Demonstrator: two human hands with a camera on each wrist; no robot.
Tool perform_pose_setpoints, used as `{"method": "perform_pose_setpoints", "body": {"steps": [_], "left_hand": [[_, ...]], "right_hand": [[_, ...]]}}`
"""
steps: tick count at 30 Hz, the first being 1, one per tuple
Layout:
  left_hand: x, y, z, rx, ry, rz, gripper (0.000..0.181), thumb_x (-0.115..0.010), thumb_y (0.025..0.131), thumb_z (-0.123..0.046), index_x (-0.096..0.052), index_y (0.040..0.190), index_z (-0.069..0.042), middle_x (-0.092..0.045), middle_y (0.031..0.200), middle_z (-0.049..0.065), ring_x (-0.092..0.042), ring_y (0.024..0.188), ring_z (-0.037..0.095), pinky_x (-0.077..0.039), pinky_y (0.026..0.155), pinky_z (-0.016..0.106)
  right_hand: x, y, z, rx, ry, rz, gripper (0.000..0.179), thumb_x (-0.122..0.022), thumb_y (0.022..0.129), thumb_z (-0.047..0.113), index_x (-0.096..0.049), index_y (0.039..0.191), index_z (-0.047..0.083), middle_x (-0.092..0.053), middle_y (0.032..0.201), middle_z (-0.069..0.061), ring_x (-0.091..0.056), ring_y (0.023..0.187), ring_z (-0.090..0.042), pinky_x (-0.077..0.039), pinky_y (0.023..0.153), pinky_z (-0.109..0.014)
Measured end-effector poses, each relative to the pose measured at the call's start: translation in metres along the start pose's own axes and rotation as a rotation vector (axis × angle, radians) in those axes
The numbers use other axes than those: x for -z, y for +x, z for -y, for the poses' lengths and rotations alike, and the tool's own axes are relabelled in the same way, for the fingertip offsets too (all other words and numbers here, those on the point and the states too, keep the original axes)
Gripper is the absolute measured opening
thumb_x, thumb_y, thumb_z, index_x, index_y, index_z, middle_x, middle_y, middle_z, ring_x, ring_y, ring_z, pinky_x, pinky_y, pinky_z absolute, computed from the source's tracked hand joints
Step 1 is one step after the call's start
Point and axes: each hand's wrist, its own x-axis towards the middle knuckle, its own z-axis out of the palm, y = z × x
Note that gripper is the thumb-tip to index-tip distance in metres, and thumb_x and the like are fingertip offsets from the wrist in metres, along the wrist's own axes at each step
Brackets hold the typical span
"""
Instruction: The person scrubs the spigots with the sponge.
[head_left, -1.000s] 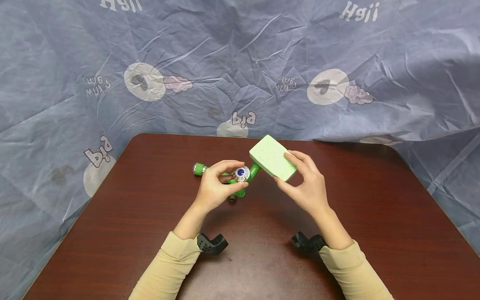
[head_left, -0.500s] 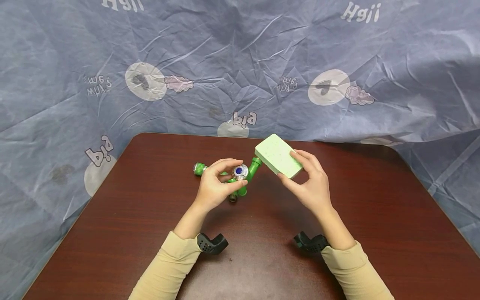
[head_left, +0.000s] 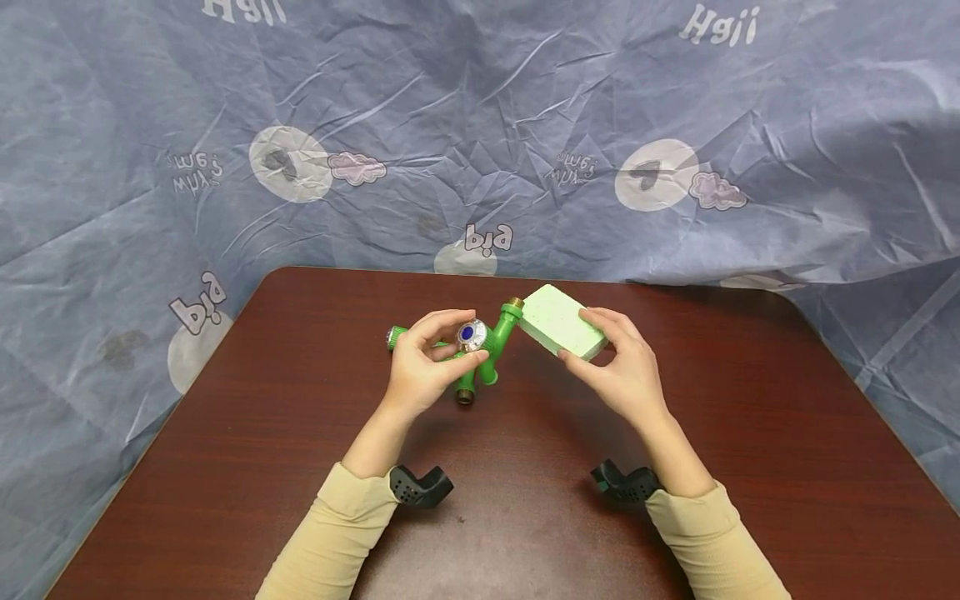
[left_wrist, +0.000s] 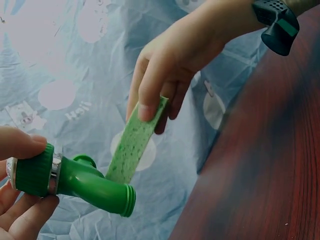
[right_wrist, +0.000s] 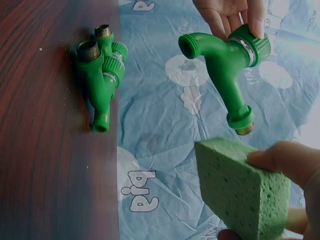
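Note:
My left hand (head_left: 423, 367) grips a green tap (head_left: 504, 333) by its ribbed knob, which has a silver cap with a blue centre. The tap is raised above the table, its brass threaded end tipped up and away. In my right hand (head_left: 626, 367) is a light green sponge (head_left: 558, 321), pinched between thumb and fingers at its near right side. The right wrist view shows the sponge (right_wrist: 235, 180) close to the brass end of the held tap (right_wrist: 222, 70), with a small gap between them. The left wrist view shows the sponge (left_wrist: 132, 145) edge-on, behind the tap's spout.
More green taps (right_wrist: 100, 95) lie close together on the dark red-brown table (head_left: 300, 450), partly hidden behind my left hand in the head view. A wrinkled blue-grey printed cloth (head_left: 480, 125) hangs behind the table. Black bands (head_left: 422, 487) sit at both wrists.
The sponge has moved right, off the tap's end, and then dipped slightly. The tap's brass thread has come into sight. My left hand has shifted a little left and up.

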Motion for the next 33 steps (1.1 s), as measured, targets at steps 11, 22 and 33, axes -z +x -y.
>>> {"method": "perform_pose_setpoints", "body": {"steps": [11, 22, 33], "left_hand": [[0.001, 0.001, -0.006, 0.036, -0.008, 0.061, 0.045, -0.072, 0.072, 0.014, -0.060, 0.115, 0.010, -0.060, 0.111, 0.020, -0.061, 0.092, 0.023, -0.056, 0.075, 0.030], [0.012, 0.002, -0.008, 0.214, 0.007, 0.143, 0.045, -0.072, 0.079, 0.004, -0.061, 0.122, -0.001, -0.060, 0.108, 0.014, -0.065, 0.064, 0.014, -0.054, 0.057, 0.025], [0.002, 0.000, 0.000, 0.317, 0.057, -0.023, 0.034, -0.076, 0.080, -0.015, -0.067, 0.113, -0.009, -0.061, 0.106, 0.008, -0.067, 0.065, 0.012, -0.057, 0.066, 0.030]], "right_hand": [[-0.002, -0.003, 0.006, 0.124, 0.140, 0.085, 0.050, -0.081, 0.069, 0.007, -0.066, 0.117, 0.008, -0.059, 0.119, -0.001, -0.054, 0.102, -0.014, -0.045, 0.076, -0.017], [-0.001, -0.001, 0.005, 0.158, 0.177, 0.016, 0.051, -0.082, 0.067, 0.002, -0.067, 0.115, 0.008, -0.060, 0.116, -0.002, -0.054, 0.098, -0.008, -0.044, 0.073, -0.014], [-0.002, -0.001, 0.006, 0.175, 0.128, 0.012, 0.051, -0.082, 0.066, 0.006, -0.067, 0.114, 0.009, -0.060, 0.116, 0.000, -0.054, 0.099, -0.011, -0.043, 0.074, -0.013]]}}
